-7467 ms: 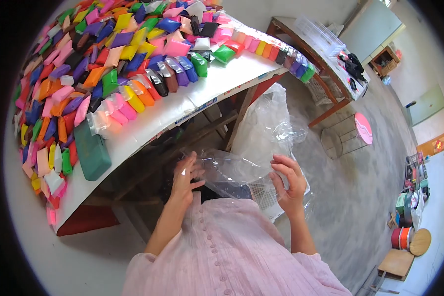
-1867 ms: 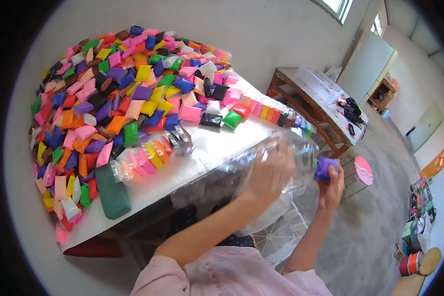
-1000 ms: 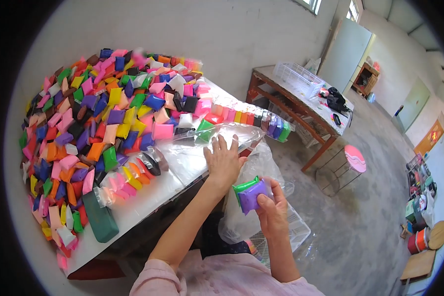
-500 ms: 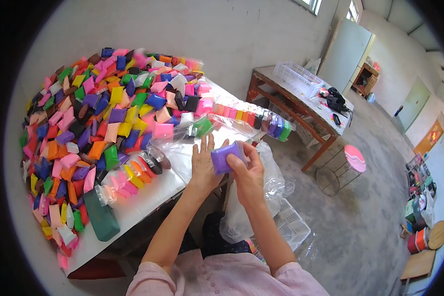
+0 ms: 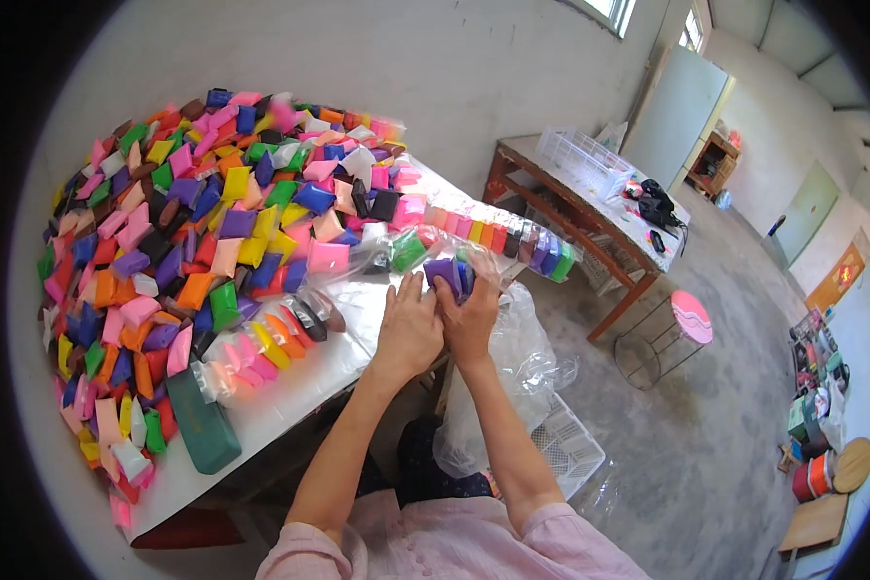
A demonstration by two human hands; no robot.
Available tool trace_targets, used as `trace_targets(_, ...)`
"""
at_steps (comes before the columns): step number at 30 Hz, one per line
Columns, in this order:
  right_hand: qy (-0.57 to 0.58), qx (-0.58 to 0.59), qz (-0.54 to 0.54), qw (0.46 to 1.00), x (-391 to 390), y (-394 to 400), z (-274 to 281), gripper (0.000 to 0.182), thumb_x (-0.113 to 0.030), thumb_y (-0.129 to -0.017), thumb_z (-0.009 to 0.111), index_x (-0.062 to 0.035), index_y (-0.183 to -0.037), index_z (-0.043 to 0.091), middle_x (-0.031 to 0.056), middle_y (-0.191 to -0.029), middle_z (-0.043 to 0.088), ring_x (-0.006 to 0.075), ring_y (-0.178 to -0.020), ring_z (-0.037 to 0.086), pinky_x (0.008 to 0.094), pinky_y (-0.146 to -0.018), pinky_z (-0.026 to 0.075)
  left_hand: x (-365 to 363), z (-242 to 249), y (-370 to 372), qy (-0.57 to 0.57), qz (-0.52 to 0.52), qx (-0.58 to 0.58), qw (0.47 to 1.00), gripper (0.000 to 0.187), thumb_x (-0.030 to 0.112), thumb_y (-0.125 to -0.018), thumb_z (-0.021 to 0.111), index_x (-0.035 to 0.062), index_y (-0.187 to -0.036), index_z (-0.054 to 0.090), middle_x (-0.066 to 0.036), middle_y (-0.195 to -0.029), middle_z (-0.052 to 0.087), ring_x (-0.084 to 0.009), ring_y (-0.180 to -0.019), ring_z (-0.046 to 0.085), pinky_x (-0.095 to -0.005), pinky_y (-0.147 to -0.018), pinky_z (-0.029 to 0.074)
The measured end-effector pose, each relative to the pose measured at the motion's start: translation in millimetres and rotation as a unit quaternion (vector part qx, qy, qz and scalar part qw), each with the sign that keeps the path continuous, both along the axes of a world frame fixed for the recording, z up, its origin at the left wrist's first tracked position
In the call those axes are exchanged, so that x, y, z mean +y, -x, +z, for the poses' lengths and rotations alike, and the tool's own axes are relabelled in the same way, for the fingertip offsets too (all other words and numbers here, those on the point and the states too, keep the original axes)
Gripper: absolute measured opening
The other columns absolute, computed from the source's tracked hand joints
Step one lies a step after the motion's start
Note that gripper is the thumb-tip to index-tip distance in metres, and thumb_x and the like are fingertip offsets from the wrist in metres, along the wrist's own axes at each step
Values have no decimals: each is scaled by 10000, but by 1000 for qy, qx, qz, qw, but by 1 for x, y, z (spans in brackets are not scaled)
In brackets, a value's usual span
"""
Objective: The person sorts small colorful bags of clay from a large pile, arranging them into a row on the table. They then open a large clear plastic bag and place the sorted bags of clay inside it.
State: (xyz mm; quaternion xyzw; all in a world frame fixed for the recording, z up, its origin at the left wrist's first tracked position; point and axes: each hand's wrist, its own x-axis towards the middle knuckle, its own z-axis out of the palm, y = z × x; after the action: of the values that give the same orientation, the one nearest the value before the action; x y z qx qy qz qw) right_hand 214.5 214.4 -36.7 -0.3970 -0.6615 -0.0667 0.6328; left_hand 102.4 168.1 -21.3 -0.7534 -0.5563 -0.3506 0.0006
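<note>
My right hand [image 5: 470,317] grips a purple packet [image 5: 442,272] of what looks like soft modelling clay, low over the table's edge. A dark blue packet [image 5: 467,277] shows right beside it, partly hidden by my fingers. My left hand [image 5: 409,331] lies flat with its fingers stretched forward, close against the right hand and holding nothing that I can see. Just beyond the fingers, a clear plastic bag [image 5: 358,259] lies across the tabletop, with a green packet [image 5: 408,250] and a black one by it.
A large heap of coloured packets [image 5: 232,213] covers the table's left and back. A row of packets [image 5: 483,232] runs right; another [image 5: 271,343] lies near a dark green block [image 5: 203,425]. Below are clear bags [image 5: 522,358] and a white basket [image 5: 570,445]. A stool [image 5: 691,317] stands right.
My right hand has carried the purple packet forward and down to the table. A blue packet now shows beside it. My left hand has turned flatter and come against the right.
</note>
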Motion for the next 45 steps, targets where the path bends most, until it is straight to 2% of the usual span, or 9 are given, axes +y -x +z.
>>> trace_targets(9,116,-32,-100,988,-26,5,9,776,-236,-725,793,4,-1369,433,203,-1254,548,389,-1152,490,455,-1006,387,11,19,-7,-62,-9,-301,951,268,41,-862,516,-48,-1073,654,-237,-989,667,-370,-895,654,-415,-788,513)
trace_targets(16,162,-4,-185,969,-16,1,6,705,-272,-707,805,-7,-1282,494,206,-1164,553,388,-1129,520,456,-924,453,24,-11,-4,-27,1,-255,967,286,75,-898,536,-33,-1148,623,-242,-942,672,-303,-733,653,-384,-678,493)
trace_targets(22,113,53,-148,981,-20,-7,-2,630,-302,-753,793,25,-1222,529,206,-1086,595,379,-994,605,453,-849,483,29,-21,-1,-93,-50,-232,967,270,92,-906,552,-22,-1137,630,-192,-970,667,-306,-784,612,-397,-721,485)
trace_targets(25,231,41,-84,968,-4,-9,-6,633,-291,-784,761,29,-1261,497,244,-1156,588,398,-1079,582,453,-857,498,25,-11,0,-89,-49,-160,982,255,83,-897,562,-22,-1117,636,-175,-978,665,-290,-791,602,-379,-725,482)
trace_targets(32,188,-26,-119,975,-12,-8,3,540,-290,-818,726,18,-1217,531,219,-1117,624,386,-1048,611,444,-852,506,29,-8,1,8,-22,-299,954,324,87,-887,580,15,-1203,595,-180,-915,657,-292,-723,596,-413,-701,477)
trace_targets(35,152,-35,-124,980,-5,-6,-9,552,-307,-815,729,16,-1216,531,221,-1143,610,392,-1078,597,447,-856,509,34,-8,-5,30,33,-219,975,376,133,-892,578,6,-1246,569,-199,-941,649,-319,-812,600,-437,-765,472)
trace_targets(38,165,-46,-135,976,-6,-6,-9,548,-312,-811,735,15,-1203,536,223,-1179,586,401,-1100,584,449,-854,513,37,-20,-10,-129,20,-152,980,403,172,-895,569,10,-1264,569,-228,-1055,633,-360,-949,581,-454,-860,449)
trace_targets(39,154,-51,-140,977,-7,-7,-9,542,-311,-811,735,13,-1198,538,218,-1182,580,402,-1096,584,451,-849,515,27,-6,-9,2,26,-164,986,428,179,-893,563,17,-1289,561,-240,-1203,597,-395,-1061,542,-457,-944,414)
trace_targets(45,147,-55,-149,976,-9,-6,-7,509,-307,-813,734,-5,-1178,546,195,-1171,554,397,-1076,583,460,-825,518,50,-28,5,-10,-68,-41,997,322,209,-914,489,4,-1129,611,-220,-1176,569,-418,-1062,530,-503,-934,417)
